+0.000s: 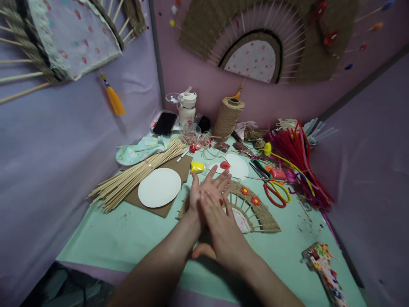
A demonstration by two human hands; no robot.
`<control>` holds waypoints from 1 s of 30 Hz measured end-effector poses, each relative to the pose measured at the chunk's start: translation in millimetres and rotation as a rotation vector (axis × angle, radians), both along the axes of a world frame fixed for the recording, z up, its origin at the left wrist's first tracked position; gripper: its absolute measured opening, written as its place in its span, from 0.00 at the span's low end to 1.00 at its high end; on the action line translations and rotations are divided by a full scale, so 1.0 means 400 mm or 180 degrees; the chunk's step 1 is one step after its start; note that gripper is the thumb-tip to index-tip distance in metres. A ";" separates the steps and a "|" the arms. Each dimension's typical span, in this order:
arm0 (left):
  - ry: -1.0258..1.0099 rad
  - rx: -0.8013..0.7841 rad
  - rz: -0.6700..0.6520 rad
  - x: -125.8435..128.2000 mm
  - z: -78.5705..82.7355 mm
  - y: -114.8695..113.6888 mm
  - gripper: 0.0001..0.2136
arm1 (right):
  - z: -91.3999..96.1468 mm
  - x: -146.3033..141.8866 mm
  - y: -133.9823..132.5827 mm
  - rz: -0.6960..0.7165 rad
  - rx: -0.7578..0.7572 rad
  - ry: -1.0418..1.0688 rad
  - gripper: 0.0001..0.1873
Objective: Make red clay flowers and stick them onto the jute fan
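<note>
My left hand (198, 197) is held palm up with its fingers spread. Across its palm lies my right hand (222, 226), palm down, fingers stretched out flat. Whether something small sits between the palms is hidden. Beneath and beyond them a twine-wrapped fan (267, 215) lies on the table, with stick ribs, red flowers (245, 190) with yellow centres, and a pale centre piece. Behind my fingertips a lump of red clay (225, 165) rests by a white disc (239, 167). A yellow clay packet (197, 167) is just left of it.
Thin sticks (137, 179) and a white oval disc (159, 187) lie on cardboard at left. Scissors (277, 194) and red pipe cleaners (297, 157) are at right. A twine spool (228, 118), white bottle (187, 108) and phone (165, 123) stand or lie at the back. A patterned object (324, 268) is front right.
</note>
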State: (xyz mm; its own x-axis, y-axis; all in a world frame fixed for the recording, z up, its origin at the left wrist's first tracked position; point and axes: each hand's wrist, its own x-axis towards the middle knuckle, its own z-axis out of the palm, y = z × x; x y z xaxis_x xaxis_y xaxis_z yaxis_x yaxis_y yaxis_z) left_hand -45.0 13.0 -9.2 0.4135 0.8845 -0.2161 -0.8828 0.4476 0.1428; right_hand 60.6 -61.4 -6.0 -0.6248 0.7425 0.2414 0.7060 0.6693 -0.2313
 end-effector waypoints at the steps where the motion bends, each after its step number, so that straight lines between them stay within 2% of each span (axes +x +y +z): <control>1: -0.0031 -0.0013 0.0059 -0.003 0.001 0.001 0.34 | 0.000 0.004 -0.006 0.0071 0.0005 -0.0002 0.57; 4: -0.0111 0.0016 0.0210 -0.008 0.006 0.002 0.33 | -0.001 0.024 -0.007 -0.0076 0.0072 -0.0044 0.55; 7: -0.0069 0.0072 0.0052 0.001 0.008 -0.005 0.33 | 0.001 0.025 0.009 -0.0362 0.0099 -0.0075 0.56; 10: 0.0013 0.0001 -0.0126 0.007 0.003 -0.007 0.34 | 0.003 0.008 0.004 -0.0173 0.0043 -0.0056 0.58; 13: -0.0070 -0.0096 0.0011 0.001 0.000 0.000 0.33 | 0.001 0.016 -0.014 0.0083 0.0006 -0.0077 0.56; 16: -0.0106 -0.0061 0.0117 0.000 0.002 0.001 0.32 | -0.003 0.037 -0.005 -0.0153 0.0052 -0.0146 0.55; 20: 0.0026 0.0072 -0.0142 0.015 -0.002 -0.012 0.33 | -0.004 0.018 0.018 -0.0513 0.0039 -0.0145 0.54; 23: 0.0000 0.0111 -0.0219 0.014 -0.010 -0.011 0.34 | -0.005 -0.004 -0.002 -0.0307 -0.0013 -0.0155 0.55; 25: -0.0058 0.0038 -0.0112 0.008 -0.013 -0.004 0.34 | -0.008 0.001 -0.018 -0.0117 -0.0013 -0.0177 0.53; 28: -0.0074 -0.0072 0.0032 0.007 -0.009 0.003 0.34 | -0.013 0.025 -0.014 -0.0297 0.0022 -0.0179 0.52; 30: -0.0040 -0.0050 -0.0040 0.014 -0.005 -0.001 0.35 | -0.013 0.033 0.005 -0.0477 0.0038 -0.0119 0.52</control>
